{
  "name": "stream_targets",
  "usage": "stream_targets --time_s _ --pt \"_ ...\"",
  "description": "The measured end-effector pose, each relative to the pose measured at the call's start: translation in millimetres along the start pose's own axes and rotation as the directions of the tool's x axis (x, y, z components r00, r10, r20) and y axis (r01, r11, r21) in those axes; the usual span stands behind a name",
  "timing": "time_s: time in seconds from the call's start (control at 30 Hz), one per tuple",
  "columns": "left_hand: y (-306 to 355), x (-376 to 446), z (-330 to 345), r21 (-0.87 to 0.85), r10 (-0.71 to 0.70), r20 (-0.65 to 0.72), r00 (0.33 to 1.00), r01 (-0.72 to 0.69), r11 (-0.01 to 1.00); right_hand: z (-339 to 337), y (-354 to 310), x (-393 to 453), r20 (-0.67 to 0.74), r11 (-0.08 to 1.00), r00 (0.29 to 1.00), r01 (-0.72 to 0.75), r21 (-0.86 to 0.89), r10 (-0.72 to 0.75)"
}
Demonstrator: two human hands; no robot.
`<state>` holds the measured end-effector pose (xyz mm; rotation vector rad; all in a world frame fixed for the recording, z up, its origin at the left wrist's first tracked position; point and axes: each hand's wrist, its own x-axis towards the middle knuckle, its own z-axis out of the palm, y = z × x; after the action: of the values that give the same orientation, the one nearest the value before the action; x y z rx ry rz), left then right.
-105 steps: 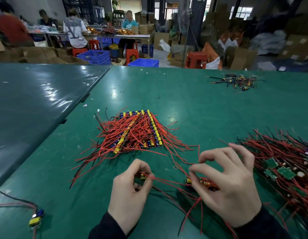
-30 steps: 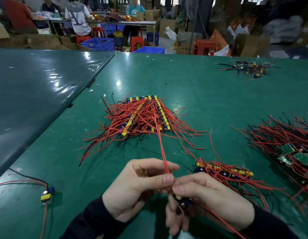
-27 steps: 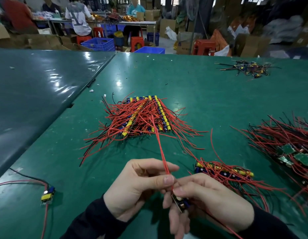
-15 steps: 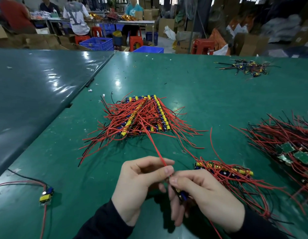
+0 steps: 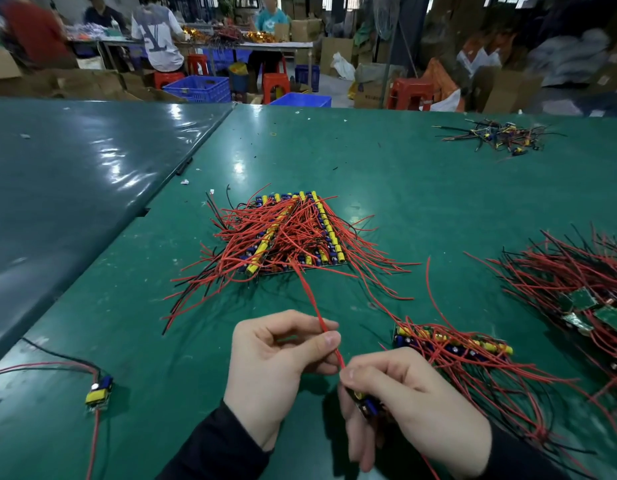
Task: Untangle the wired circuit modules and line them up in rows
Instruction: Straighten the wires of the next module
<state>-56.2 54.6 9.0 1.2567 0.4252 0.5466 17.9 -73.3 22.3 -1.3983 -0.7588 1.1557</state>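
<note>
Hands have drifted apart since 0.5 s ago, more red wire (image 5: pixel 322 323) now exposed between them. Left hand (image 5: pixel 276 372) pinches that wire thumb-to-forefinger, lower centre of frame. Right hand (image 5: pixel 411 410) grips a small module (image 5: pixel 367 405) (blue and yellow parts, mostly hidden by fingers). Wire runs up to the lined-up stack (image 5: pixel 293 233) mid-frame. Short row (image 5: pixel 452 342) just right of the hands; tangled pile (image 5: pixel 584 292) at right edge; lone module (image 5: pixel 98 393) lower left on the green table (image 5: pixel 421 188).

Both hands low, close together: left (image 5: pixel 277 368) pinching, right (image 5: pixel 409 407) gripping.
</note>
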Motion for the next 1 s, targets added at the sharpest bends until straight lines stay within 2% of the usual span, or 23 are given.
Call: stream_targets --time_s 0.27,0.57,1.0 --pt "3.0 2.9 -3.7 -0.031 -0.009 -0.078 0.997 0.006 1.0 1.0 -0.4 -0.3 0.019 1.0 0.999 -0.031 -0.004 0.031" --pt "5.1 3.0 -7.8 -0.035 0.021 -0.072 0.997 -0.024 0.999 4.0 -2.7 -2.1 0.04 0.999 0.999 -0.025 0.019 0.025" --pt "10.6 8.0 -13.7 -0.088 -0.028 -0.048 0.998 0.024 0.996 3.9 -7.0 -4.7 0.078 1.0 0.997 -0.012 0.013 0.011"
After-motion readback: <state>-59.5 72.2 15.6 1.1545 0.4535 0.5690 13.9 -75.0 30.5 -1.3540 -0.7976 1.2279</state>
